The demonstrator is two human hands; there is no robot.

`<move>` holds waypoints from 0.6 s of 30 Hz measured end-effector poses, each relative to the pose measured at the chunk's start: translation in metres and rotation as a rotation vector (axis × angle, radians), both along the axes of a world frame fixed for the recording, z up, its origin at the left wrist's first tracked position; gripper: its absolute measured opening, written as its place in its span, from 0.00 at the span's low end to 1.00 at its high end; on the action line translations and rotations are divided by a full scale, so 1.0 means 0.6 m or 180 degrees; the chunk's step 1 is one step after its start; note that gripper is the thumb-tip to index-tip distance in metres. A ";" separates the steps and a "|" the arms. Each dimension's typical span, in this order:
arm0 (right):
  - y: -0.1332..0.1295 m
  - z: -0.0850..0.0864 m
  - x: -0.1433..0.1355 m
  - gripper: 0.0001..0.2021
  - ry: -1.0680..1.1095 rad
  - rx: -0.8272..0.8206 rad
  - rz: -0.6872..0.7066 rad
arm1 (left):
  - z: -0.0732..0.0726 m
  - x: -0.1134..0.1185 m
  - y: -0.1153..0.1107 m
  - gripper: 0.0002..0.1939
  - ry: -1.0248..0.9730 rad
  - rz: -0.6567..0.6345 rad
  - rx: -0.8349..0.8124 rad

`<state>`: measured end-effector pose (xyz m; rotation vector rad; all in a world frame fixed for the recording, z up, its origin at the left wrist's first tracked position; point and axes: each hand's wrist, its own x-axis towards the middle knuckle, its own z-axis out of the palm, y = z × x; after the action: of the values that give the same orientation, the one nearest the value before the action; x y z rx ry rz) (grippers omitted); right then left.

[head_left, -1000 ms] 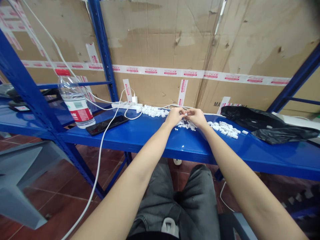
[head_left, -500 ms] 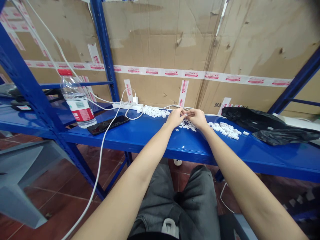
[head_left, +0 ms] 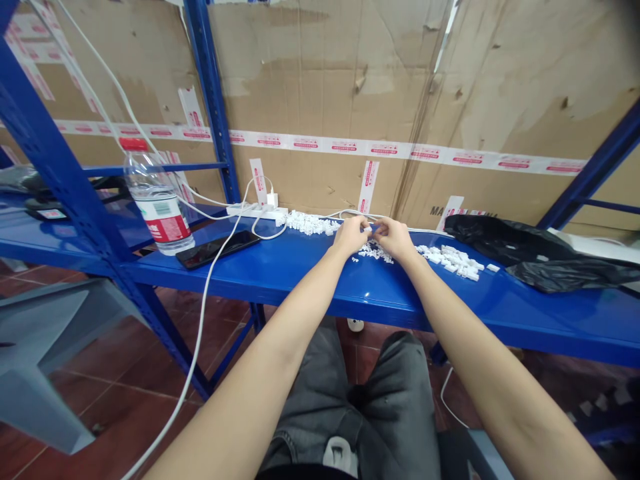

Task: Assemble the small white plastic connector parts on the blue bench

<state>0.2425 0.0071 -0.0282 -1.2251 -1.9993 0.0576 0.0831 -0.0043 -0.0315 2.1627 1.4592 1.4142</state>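
Note:
My left hand (head_left: 351, 235) is closed in a pinch on a small white plastic piece (head_left: 368, 229). Facing it, my right hand (head_left: 394, 237) has its fingers curled close to that piece, a small gap apart; whether they hold anything is too small to see. Both hands hover above a pile of tiny white pieces (head_left: 376, 253) on the blue shelf (head_left: 300, 267). Left of my hands lies a heap of small white parts (head_left: 309, 223). Larger flat white pieces (head_left: 453, 260) are scattered to the right of my right hand.
On the left stand a water bottle (head_left: 159, 200) with a red cap and a black phone (head_left: 217, 249). Behind the phone runs a white power strip (head_left: 257, 211), its cable (head_left: 203, 313) hanging over the front edge. A black plastic bag (head_left: 545, 257) lies at right; cardboard (head_left: 320, 87) closes the back.
My fingertips, together before, have moved slightly apart. The white piece now shows at my left fingertips. The heaps on the shelf look the same.

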 end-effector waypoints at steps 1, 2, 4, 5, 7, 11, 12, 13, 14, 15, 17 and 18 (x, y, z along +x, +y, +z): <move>0.001 -0.001 0.001 0.13 -0.0138 -0.0042 -0.0108 | 0.001 0.000 -0.001 0.04 -0.0059 0.0096 -0.0014; 0.001 -0.002 0.001 0.09 -0.0253 -0.0089 -0.0174 | 0.002 0.000 -0.002 0.04 -0.0115 0.0181 -0.0028; 0.002 -0.004 0.003 0.06 -0.0363 -0.0169 -0.0182 | 0.004 -0.001 -0.003 0.05 -0.0209 0.0307 -0.0058; 0.002 -0.005 0.003 0.07 -0.0370 -0.0192 -0.0162 | 0.004 -0.001 -0.003 0.06 -0.0249 0.0343 -0.0074; 0.003 -0.007 0.003 0.08 -0.0386 -0.0218 -0.0140 | 0.004 -0.001 -0.002 0.07 -0.0338 0.0366 -0.0108; 0.006 -0.010 0.001 0.07 -0.0381 -0.0209 -0.0118 | 0.002 0.000 0.006 0.09 -0.0643 0.0265 -0.0143; 0.007 -0.010 0.000 0.07 -0.0375 -0.0200 -0.0114 | 0.001 0.000 0.009 0.08 -0.0738 0.0229 -0.0138; 0.008 -0.011 0.000 0.06 -0.0368 -0.0189 -0.0108 | 0.000 0.000 0.013 0.07 -0.0832 0.0194 -0.0130; 0.009 -0.011 -0.001 0.06 -0.0360 -0.0177 -0.0100 | -0.001 0.001 0.016 0.07 -0.0923 0.0165 -0.0126; 0.010 -0.011 -0.001 0.06 -0.0349 -0.0163 -0.0089 | -0.002 0.001 0.020 0.07 -0.1009 0.0140 -0.0128; 0.012 -0.011 -0.002 0.05 -0.0317 -0.0126 -0.0065 | -0.004 0.001 0.026 0.07 -0.1158 0.0098 -0.0152; 0.012 -0.010 -0.002 0.04 -0.0298 -0.0101 -0.0051 | -0.005 0.001 0.029 0.07 -0.1224 0.0078 -0.0169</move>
<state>0.2414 0.0141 -0.0343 -1.2850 -2.0759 0.0243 0.0839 0.0130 -0.0342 1.7219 1.3624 1.6636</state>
